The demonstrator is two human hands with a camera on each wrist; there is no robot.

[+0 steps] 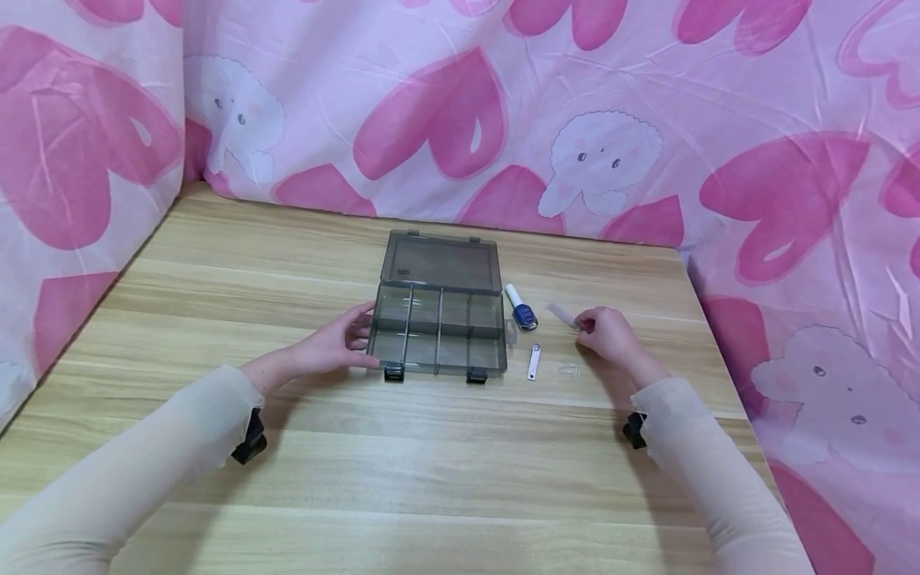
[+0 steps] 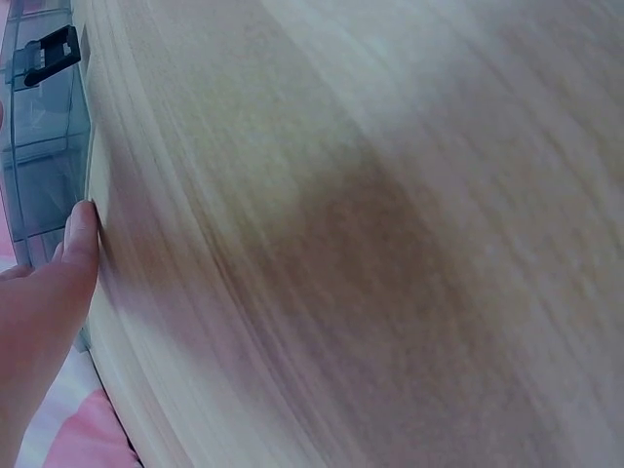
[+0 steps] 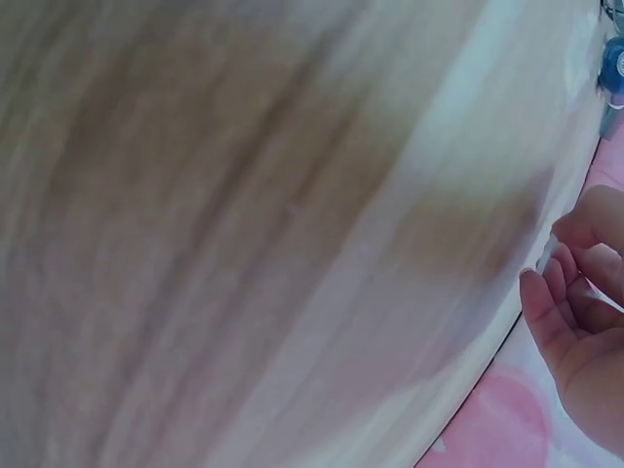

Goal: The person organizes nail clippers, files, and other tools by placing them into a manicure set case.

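A smoky clear compartment box [image 1: 439, 371] lies open on the table, its lid [image 1: 442, 262] folded back to the far side. At its near left corner, my left hand [image 1: 338, 342] touches the box with the fingers along the left wall. The thumb lies by the front edge, as the left wrist view also shows. To the right of the box, my right hand [image 1: 611, 335] pinches one end of a thin grey strip [image 1: 559, 313], shaped like a nail file, between thumb and fingers. Its other end points toward the nail polish bottle [image 1: 525, 316].
Nail clippers [image 1: 534, 362] lie right of the box, near the polish bottle. Several tiny clear pieces [image 1: 569, 370] are close by them. Two black latches [image 1: 394, 373] stick out at the box front. A pink patterned cloth [image 1: 431, 120] hangs behind the wooden table [image 1: 402, 471].
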